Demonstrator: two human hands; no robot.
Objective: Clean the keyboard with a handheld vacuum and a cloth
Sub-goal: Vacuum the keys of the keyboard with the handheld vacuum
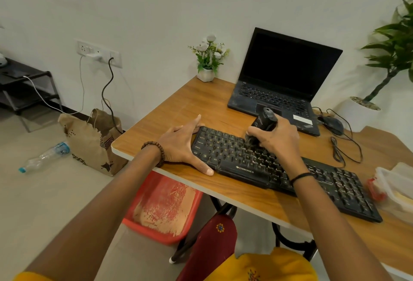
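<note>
Lying aslant — black ZEBRONICS keyboard.

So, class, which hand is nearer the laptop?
Right. The right hand, gripping the vacuum, is in front of the laptop; the left hand rests at the left end of the keyboard, farther off.

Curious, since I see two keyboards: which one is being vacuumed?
The separate black Zebronics keyboard nearest the person, not the one on the laptop behind it. The right hand holds the handheld vacuum on its keys.
</note>
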